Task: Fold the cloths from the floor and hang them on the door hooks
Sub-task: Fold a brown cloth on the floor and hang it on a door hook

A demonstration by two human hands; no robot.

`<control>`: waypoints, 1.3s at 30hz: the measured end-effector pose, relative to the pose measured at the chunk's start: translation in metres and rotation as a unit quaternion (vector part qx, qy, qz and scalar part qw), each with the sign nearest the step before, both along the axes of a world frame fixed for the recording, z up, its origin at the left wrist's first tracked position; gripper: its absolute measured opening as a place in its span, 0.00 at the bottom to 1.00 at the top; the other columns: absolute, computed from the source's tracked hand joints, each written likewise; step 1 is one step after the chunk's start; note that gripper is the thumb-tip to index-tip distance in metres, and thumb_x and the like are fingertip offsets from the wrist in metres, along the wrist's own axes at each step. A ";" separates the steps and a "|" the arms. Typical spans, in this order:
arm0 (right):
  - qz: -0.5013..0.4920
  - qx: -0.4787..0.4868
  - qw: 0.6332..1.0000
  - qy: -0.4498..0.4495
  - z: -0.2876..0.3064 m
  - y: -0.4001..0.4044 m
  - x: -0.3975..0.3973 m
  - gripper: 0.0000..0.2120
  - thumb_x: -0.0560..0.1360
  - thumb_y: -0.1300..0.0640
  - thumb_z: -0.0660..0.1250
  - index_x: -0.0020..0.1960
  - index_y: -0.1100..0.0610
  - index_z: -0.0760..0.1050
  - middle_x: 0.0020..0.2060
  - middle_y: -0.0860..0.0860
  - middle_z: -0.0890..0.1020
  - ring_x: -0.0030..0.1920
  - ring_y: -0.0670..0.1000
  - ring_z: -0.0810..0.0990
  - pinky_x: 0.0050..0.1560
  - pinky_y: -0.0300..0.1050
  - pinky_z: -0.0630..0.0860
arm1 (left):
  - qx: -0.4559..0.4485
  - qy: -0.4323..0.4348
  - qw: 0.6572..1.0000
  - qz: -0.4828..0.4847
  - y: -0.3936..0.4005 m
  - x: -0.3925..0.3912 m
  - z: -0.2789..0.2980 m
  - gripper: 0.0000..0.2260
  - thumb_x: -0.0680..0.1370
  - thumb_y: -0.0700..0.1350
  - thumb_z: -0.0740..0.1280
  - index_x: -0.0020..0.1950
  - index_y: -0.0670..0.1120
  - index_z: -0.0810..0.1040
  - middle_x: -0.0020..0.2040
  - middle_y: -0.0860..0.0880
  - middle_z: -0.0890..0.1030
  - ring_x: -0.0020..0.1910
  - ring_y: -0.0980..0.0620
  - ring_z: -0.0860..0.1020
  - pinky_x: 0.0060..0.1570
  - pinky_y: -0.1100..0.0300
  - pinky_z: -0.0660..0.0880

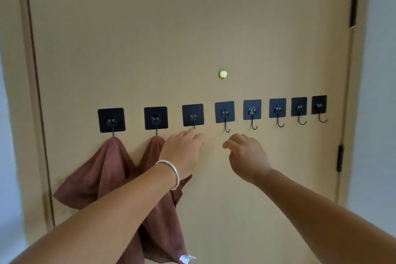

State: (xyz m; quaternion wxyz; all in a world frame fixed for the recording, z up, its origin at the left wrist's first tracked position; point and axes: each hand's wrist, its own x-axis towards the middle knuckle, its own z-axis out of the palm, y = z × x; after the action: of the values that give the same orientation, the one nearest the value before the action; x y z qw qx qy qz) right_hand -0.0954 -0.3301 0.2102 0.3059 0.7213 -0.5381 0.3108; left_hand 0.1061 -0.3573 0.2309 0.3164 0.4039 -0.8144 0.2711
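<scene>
1. Door (pixel 192 28) fills the view; a row of eight black adhesive hooks runs across it, left to right.
2. Done so far: two brown cloths are hung. First cloth (pixel 96 173) hangs from the far-left hook (pixel 111 120); second cloth (pixel 162 221) hangs from the second hook (pixel 155 118), partly hidden behind the left forearm. A white tag (pixel 187 259) shows at its lower edge.
3. Left to fill: six hooks bare, from the third hook (pixel 193 115) to the rightmost. Floor is out of view, so the count of cloths still lying there cannot be told.
4. Left hand (pixel 182 152), bracelet (pixel 171 173) on the wrist, fingers spread loosely just under the third hook; grip open, holding nothing.
5. Right hand (pixel 246 156) near the door below the fourth hook (pixel 224 112), fingers relaxed and apart; grip open, empty.
6. Judgement: second hanging looks complete; both hands are free. Next step is probably fetching and folding another cloth, if any remain.
</scene>
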 end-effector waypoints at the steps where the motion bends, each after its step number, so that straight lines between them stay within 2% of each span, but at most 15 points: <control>1: -0.026 0.003 1.000 0.002 -0.001 0.005 -0.010 0.15 0.70 0.68 0.63 0.52 0.55 0.81 0.48 0.50 0.81 0.45 0.53 0.78 0.44 0.45 0.74 | 0.007 -0.002 1.000 -0.006 -0.004 -0.006 0.000 0.14 0.75 0.36 0.58 0.56 0.50 0.73 0.50 0.52 0.74 0.49 0.49 0.73 0.47 0.57 0.69; 6: -0.165 0.028 0.986 -0.007 -0.011 0.054 -0.064 0.16 0.75 0.61 0.60 0.59 0.51 0.78 0.55 0.48 0.78 0.52 0.51 0.76 0.53 0.45 0.72 | 0.019 -0.018 0.997 -0.067 -0.006 -0.047 -0.015 0.15 0.76 0.42 0.58 0.62 0.50 0.73 0.57 0.51 0.75 0.53 0.48 0.73 0.52 0.54 0.69; 12: -0.313 0.043 0.948 -0.037 -0.019 0.148 -0.124 0.17 0.76 0.60 0.59 0.61 0.50 0.76 0.58 0.47 0.76 0.57 0.50 0.75 0.58 0.45 0.71 | 0.038 -0.029 0.984 -0.170 0.014 -0.127 -0.032 0.17 0.76 0.44 0.57 0.65 0.51 0.70 0.59 0.52 0.75 0.54 0.50 0.74 0.51 0.55 0.69; 17: -0.446 0.064 0.890 -0.068 -0.038 0.253 -0.157 0.19 0.73 0.59 0.62 0.62 0.50 0.74 0.59 0.49 0.76 0.58 0.53 0.75 0.57 0.48 0.69 | 0.050 -0.045 0.961 -0.267 0.063 -0.210 -0.051 0.22 0.79 0.51 0.57 0.73 0.52 0.64 0.69 0.53 0.70 0.68 0.51 0.67 0.64 0.54 0.64; 21: -0.539 0.087 0.833 -0.086 -0.049 0.348 -0.175 0.20 0.74 0.56 0.63 0.65 0.50 0.72 0.62 0.49 0.75 0.61 0.54 0.74 0.61 0.50 0.67 | 0.069 -0.070 0.933 -0.348 0.137 -0.277 -0.065 0.25 0.79 0.56 0.57 0.76 0.52 0.61 0.73 0.53 0.66 0.73 0.51 0.61 0.70 0.50 0.57; 26: -0.633 0.086 0.762 -0.107 -0.050 0.472 -0.187 0.21 0.74 0.50 0.64 0.66 0.51 0.71 0.61 0.50 0.76 0.62 0.55 0.73 0.62 0.49 0.67 | 0.063 -0.089 0.893 -0.436 0.253 -0.346 -0.070 0.28 0.79 0.60 0.55 0.77 0.53 0.57 0.75 0.50 0.64 0.75 0.49 0.58 0.71 0.46 0.54; 31: -0.703 0.081 0.694 -0.133 -0.051 0.594 -0.190 0.24 0.75 0.46 0.63 0.70 0.50 0.67 0.67 0.50 0.73 0.66 0.55 0.72 0.65 0.50 0.66 | 0.073 -0.124 0.841 -0.521 0.382 -0.397 -0.072 0.30 0.79 0.63 0.51 0.78 0.53 0.50 0.77 0.47 0.58 0.77 0.48 0.52 0.74 0.43 0.49; 39: -0.788 0.061 0.588 -0.174 -0.068 0.788 -0.166 0.27 0.75 0.46 0.63 0.72 0.50 0.65 0.70 0.51 0.70 0.70 0.54 0.68 0.70 0.55 0.62 | 0.057 -0.157 0.753 -0.637 0.592 -0.429 -0.078 0.30 0.79 0.64 0.52 0.78 0.55 0.50 0.77 0.48 0.59 0.77 0.46 0.54 0.73 0.40 0.49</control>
State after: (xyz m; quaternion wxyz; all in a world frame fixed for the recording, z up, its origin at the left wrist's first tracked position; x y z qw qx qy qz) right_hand -0.2616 0.4576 0.1421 0.2872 -0.0354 -0.9566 0.0346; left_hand -0.3233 0.2343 0.1533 0.2600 -0.2394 -0.9353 0.0200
